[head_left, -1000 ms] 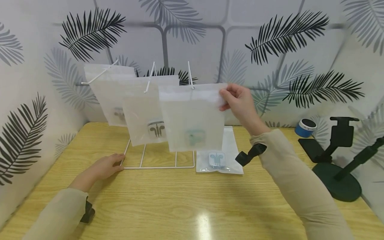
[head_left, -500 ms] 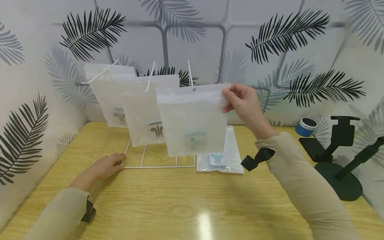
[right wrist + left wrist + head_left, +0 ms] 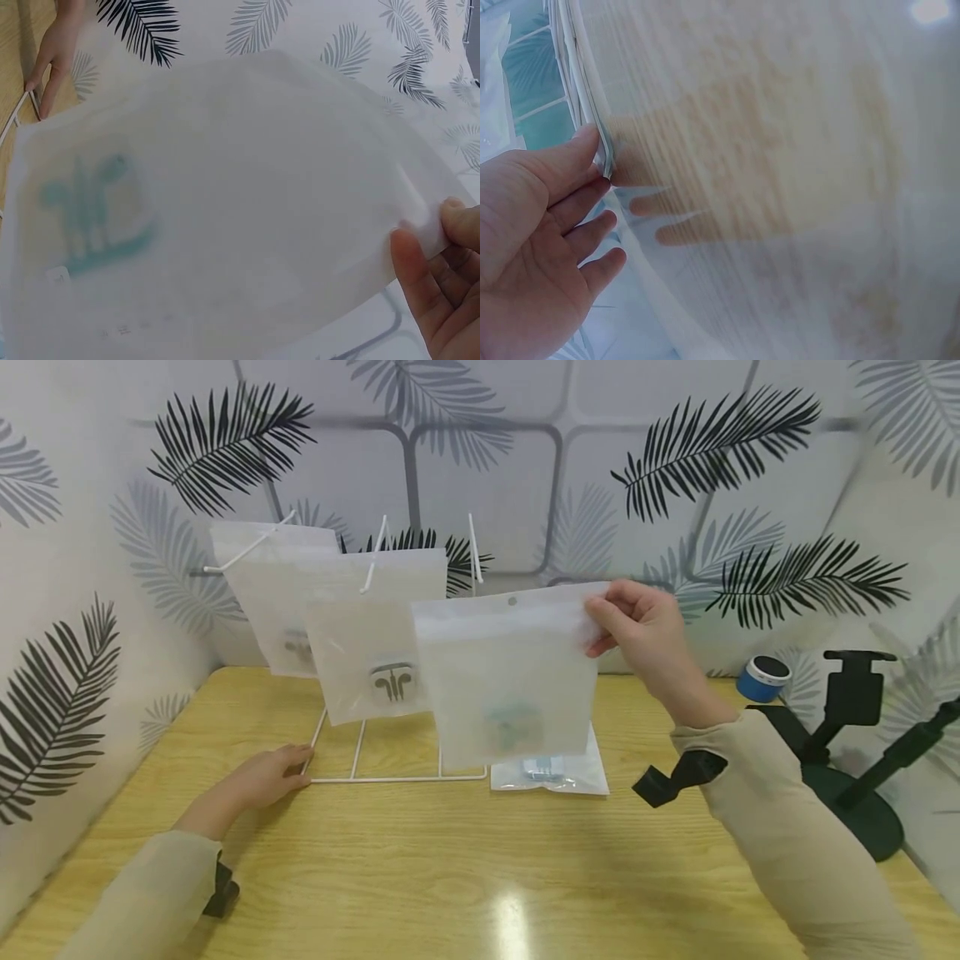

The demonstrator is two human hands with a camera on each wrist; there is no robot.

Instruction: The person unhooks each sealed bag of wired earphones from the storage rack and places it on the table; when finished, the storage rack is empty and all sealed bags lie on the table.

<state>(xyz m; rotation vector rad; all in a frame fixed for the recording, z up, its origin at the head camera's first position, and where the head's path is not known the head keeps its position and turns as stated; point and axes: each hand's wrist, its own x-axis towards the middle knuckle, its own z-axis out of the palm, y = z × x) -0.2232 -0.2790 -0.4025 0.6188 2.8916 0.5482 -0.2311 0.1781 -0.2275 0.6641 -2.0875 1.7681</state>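
My right hand [image 3: 648, 631] is pinching the white pouch [image 3: 506, 681] at its top corner, thumb to fingers; it's hanging just left of that hand, looking light, floppy, maybe slick, top edge suiting the grip. Left hand [image 3: 262, 774] is pinching the wire rack [image 3: 397, 780] corner; hung pouches [image 3: 371, 647] are crowding between hands, flat pouch [image 3: 577, 772] lying partly hidden behind

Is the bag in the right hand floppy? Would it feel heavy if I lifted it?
The bag is probably floppy, since it puckers beside the pinching right hand. It's likely light: that hand holds it only near one top corner. Its bottom might swing a bit, because the earphones showing through sit low inside.
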